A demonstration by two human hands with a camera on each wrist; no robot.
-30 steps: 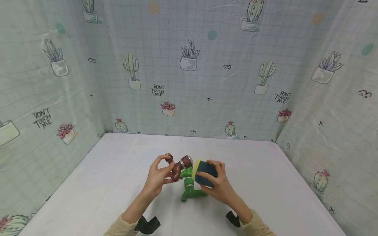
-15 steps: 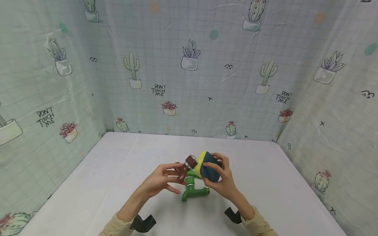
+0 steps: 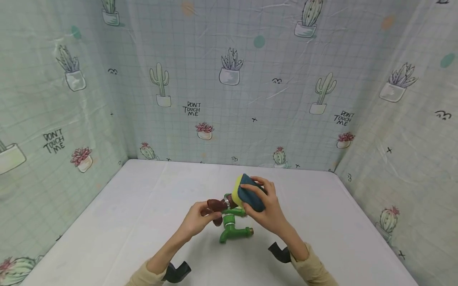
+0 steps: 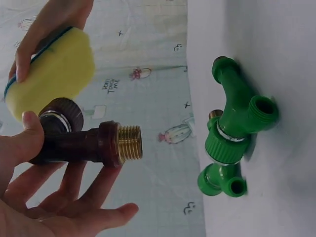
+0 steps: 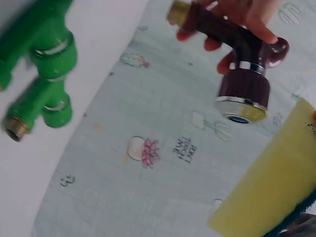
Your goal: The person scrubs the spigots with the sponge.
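Note:
My left hand [image 3: 196,219] pinches a dark brown water tap [image 3: 216,205] between thumb and fingers, above the table. In the left wrist view the brass threaded end of that tap [image 4: 129,143] points away from the palm, several fingers spread below it. A sponge [image 3: 252,195], yellow with a dark green scouring side, is gripped by my right hand [image 3: 269,210]. Its yellow face is turned to the tap's ribbed knob and overlaps it in the head view. In the right wrist view, a gap shows between the sponge [image 5: 269,185] and the chrome-edged knob.
Beneath the hands, two green taps lie on the white table [image 3: 171,238]: the nearer green tap [image 3: 234,233] and, just behind it, a farther green tap [image 3: 239,212]. Cloth walls [image 3: 229,119] printed with cacti enclose the back and sides.
The left hand has turned the brown tap over, its body now lying more level. The right hand has lifted the sponge slightly, after a brief shift to the right.

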